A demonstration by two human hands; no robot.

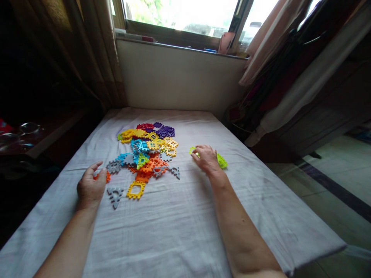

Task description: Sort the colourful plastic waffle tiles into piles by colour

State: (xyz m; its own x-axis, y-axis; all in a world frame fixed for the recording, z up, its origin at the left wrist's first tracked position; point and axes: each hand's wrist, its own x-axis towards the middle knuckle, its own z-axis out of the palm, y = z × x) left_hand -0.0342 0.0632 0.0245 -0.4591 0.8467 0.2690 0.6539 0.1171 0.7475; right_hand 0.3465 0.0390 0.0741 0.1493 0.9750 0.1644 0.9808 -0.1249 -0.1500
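A heap of toothed plastic building tiles (pixel 150 148) lies on the cloth-covered table, sorted roughly into purple, red, yellow, blue, orange and grey patches. My left hand (pixel 91 186) rests at the heap's left edge, fingers and thumb apart, beside an orange tile (pixel 108 177) partly hidden by the thumb. Close to that hand are a grey triangular tile (pixel 115 197) and a yellow square-frame tile (pixel 135 190). On the right, my right hand (pixel 205 157) pinches a lime-green tile (pixel 191 150), mostly covered by the fingers. More lime-green tiles (pixel 222 161) lie behind its wrist.
A pale wrinkled sheet (pixel 179 231) covers the table. Beyond its far edge stands a low wall (pixel 179 77) under a window, with a pink cup (pixel 226 42) on the sill. Curtains (pixel 95 50) hang at left, clothes (pixel 290 77) at right.
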